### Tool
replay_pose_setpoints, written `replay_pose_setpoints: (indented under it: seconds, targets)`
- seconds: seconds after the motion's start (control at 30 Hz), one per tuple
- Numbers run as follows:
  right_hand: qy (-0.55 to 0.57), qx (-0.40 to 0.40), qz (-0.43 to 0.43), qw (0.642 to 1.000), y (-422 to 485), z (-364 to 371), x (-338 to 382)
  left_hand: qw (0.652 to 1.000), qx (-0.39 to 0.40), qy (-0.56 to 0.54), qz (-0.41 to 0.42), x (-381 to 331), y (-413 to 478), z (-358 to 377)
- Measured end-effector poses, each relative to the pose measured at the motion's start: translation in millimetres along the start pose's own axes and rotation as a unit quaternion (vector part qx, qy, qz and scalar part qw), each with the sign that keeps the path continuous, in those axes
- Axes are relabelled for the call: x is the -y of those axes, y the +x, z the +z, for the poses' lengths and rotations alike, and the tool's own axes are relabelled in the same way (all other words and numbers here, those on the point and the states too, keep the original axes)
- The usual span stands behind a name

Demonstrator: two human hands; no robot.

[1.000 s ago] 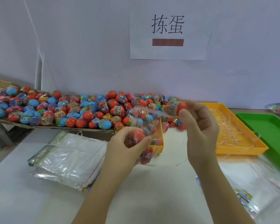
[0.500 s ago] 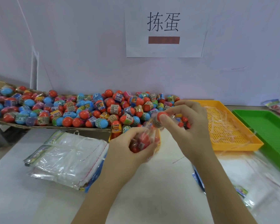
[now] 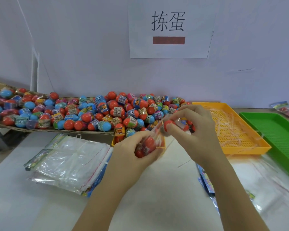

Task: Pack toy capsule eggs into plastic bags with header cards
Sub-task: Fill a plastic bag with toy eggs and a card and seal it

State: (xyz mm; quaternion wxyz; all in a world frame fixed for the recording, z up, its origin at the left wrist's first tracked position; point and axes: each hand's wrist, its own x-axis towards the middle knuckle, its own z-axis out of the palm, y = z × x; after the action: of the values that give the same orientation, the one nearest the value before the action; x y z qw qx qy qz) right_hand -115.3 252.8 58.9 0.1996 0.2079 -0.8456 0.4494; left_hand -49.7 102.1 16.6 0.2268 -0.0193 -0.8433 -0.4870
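My left hand (image 3: 132,152) grips a clear plastic bag (image 3: 155,139) with red capsule eggs inside it, held above the white table. My right hand (image 3: 195,130) pinches a red capsule egg (image 3: 169,124) at the mouth of that bag. A big pile of red and blue capsule eggs (image 3: 83,114) lies on a cardboard sheet along the wall. A stack of clear bags with header cards (image 3: 68,162) lies flat to the left of my left hand.
An orange mesh tray (image 3: 244,147) with plastic strips stands right of my hands, a green tray (image 3: 280,144) beyond it. Printed cards and clear film (image 3: 207,180) lie at the lower right. Filled bags (image 3: 287,110) sit far right. A paper sign (image 3: 168,27) hangs on the wall.
My right hand carried the red egg down and left from above the pile to the bag's mouth. My left hand kept its hold on the bag, now lower.
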Motion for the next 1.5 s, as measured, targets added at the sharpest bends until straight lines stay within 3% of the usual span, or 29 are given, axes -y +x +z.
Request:
replay_pose_setpoints:
  seconds: [0.1,0.2,0.57,0.7,0.83,0.9,0.97,1.07,1.13,1.5]
  targets:
    - [0.110,0.017,0.010,0.994,0,0,3,0.999,0.020,0.035,0.004,3,-1,1]
    - [0.115,0.031,-0.001,0.993,1,0,4,1.000,0.012,0.023,-0.004,1,-1,1]
    - [-0.145,0.033,-0.067,0.987,-4,1,0,1.000,-0.011,-0.021,0.000,-1,0,-1]
    - [-0.180,0.019,-0.102,0.978,-6,2,0,0.999,-0.009,-0.050,-0.015,0,0,0]
    - [0.021,0.009,-0.051,0.998,-4,3,2,0.994,-0.017,-0.096,-0.042,2,0,-1]
    - [0.189,-0.035,0.004,0.981,-1,4,3,0.988,-0.025,-0.137,-0.059,2,1,-1]
    - [0.297,-0.003,0.077,0.952,2,2,1,0.979,-0.043,-0.186,-0.069,0,3,-3]
    - [0.307,0.180,0.146,0.923,5,2,-3,0.965,-0.061,-0.243,-0.081,-1,6,-7]
    - [0.292,0.236,0.127,0.918,2,6,-1,0.958,-0.066,-0.267,-0.086,-2,8,-8]
    - [0.345,0.182,0.115,0.914,-5,19,5,0.951,-0.049,-0.294,-0.086,-5,7,-10]
